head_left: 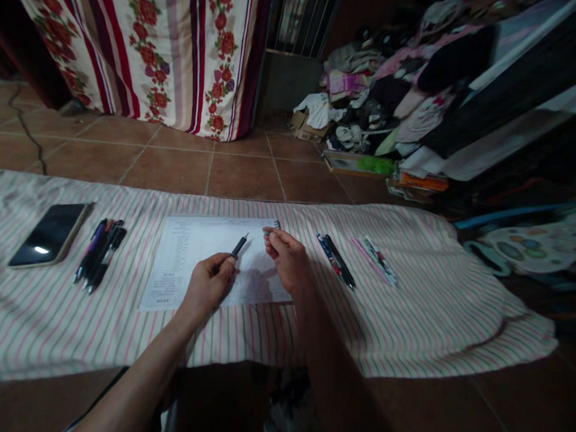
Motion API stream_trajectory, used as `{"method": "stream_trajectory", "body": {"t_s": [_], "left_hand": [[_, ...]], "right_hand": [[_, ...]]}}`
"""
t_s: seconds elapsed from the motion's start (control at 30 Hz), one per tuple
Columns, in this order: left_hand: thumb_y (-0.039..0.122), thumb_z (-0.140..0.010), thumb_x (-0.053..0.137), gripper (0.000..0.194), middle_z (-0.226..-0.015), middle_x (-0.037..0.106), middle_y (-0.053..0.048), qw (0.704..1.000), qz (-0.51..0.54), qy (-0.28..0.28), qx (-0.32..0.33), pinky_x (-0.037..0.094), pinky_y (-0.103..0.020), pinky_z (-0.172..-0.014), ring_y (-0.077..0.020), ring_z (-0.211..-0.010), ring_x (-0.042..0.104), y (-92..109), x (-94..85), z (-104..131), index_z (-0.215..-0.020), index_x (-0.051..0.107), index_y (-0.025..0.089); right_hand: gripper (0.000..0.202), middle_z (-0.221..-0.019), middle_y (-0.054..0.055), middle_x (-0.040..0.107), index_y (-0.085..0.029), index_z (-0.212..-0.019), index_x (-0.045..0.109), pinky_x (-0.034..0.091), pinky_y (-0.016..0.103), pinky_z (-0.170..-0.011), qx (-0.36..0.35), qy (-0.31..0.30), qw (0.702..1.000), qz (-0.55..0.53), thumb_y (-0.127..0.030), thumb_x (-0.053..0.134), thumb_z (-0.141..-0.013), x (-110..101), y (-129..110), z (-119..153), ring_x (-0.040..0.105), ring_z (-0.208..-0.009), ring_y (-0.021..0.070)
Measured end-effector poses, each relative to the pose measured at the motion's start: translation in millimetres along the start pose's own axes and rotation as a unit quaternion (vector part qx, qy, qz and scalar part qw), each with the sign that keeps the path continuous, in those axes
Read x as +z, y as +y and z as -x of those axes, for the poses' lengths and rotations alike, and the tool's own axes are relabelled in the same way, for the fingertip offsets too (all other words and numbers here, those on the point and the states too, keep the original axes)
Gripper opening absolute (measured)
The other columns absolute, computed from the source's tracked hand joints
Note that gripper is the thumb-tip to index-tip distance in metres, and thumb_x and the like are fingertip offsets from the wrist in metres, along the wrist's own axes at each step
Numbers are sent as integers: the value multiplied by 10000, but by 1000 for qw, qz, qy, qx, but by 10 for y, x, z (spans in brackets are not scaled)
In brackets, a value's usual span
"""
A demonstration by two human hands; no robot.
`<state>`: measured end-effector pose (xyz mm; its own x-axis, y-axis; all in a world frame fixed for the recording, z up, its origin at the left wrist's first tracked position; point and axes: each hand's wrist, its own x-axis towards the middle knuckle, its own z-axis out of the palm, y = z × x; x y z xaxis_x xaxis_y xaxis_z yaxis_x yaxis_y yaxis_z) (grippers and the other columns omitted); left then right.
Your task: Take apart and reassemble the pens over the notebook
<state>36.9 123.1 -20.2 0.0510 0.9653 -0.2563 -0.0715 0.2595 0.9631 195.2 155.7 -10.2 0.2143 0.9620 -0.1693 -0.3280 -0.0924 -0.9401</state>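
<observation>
1. Dark pen (239,247) gripped by left hand (211,282); fingers closed around its lower part, thin tip bared, pointed up and to the right.
2. Pen located above the white sheet (175,265), near its middle; tilted.
3. Small piece (266,231) pinched between thumb and fingertips of right hand (288,257); too small to be identified.
4. Hands held apart from each other, a gap being left between pen tip and small piece.
5. Sheet laid flat on striped cloth (430,299); print seen along its left side, too small to be read. Black spiral coils (277,225) seen at its upper right corner, just beside right hand.
6. Dark pens (336,263) laid to the right of the sheet, side by side; farther right, a pink pen (366,256) and a patterned pen (381,261) placed next to each other.
7. Pen group (100,253) laid left of the sheet, mostly dark, one with purple; phone (50,236) placed face up beyond it, light reflected on its screen.
8. Background: flowered curtain (176,55) hung above tiled floor (238,164); clothes (382,84) heaped at right.
</observation>
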Motion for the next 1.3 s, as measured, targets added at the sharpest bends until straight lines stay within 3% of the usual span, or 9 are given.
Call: {"method": "stream_trajectory", "body": {"t_s": [0.2,0.6,0.9,1.3], "left_hand": [[446,-689,648,346,-474,464,49,1000,16,-8,-12,244,-190,-380,-57,-372,355,-27,6,-8,-813,638,124],[437,-711,635,321,-490,474,40,1000,11,-9,-3,262,-191,-390,-69,-399,399,-107,-11,-23,-812,647,133],[383,-711,623,231,-507,489,30,996,-81,-27,36,286,-202,-406,-88,-428,405,-134,-44,-8,-747,657,158],[374,-713,606,212,-467,482,27,990,-120,-18,69,270,-215,-398,-98,-400,395,-106,-34,30,-737,678,176]], "right_hand": [[238,-726,-14,588,-178,-799,705,431,195,-602,2,-11,999,-42,-326,723,-614,27,-13,19,513,-652,70],[238,-763,-11,630,-207,-802,708,434,212,-619,16,-4,1000,-21,-310,734,-588,-19,4,8,562,-689,91],[236,-678,-15,593,-205,-791,702,390,229,-600,1,-7,999,31,-311,691,-581,-45,-14,1,508,-643,106],[197,-657,-29,584,-203,-764,686,388,238,-637,-2,-26,999,48,-298,676,-591,-86,3,4,507,-640,104]]}}
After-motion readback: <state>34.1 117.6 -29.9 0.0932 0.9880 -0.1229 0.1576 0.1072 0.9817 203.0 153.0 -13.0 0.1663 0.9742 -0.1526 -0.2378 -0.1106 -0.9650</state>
